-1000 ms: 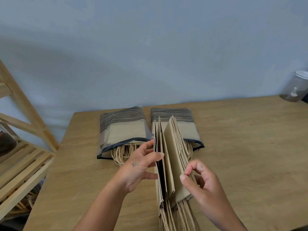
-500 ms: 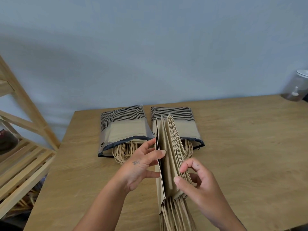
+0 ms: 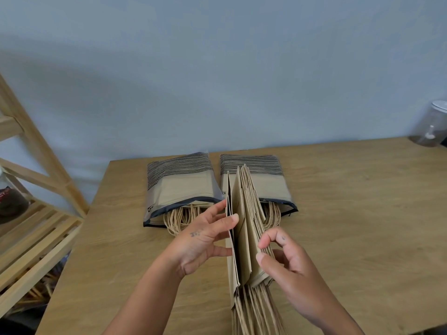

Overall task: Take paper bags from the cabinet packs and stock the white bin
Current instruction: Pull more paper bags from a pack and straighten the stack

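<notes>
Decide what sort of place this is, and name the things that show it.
Probably a shop or café stockroom: two open packs of handled brown paper bags lie on a wooden table, beside a slatted wooden shelf unit, with a lidded clear jar at far right.

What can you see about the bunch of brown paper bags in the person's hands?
The bunch of brown paper bags is a stack of flat, folded bags that look like plain kraft paper. It is held on edge over the wooden table and fanned apart, with a dark gap near its left side. Twisted paper handles trail from its near end. The left hand rests straight fingers against its left face. The right hand pinches bags on the right side between thumb and curled forefinger.
</notes>
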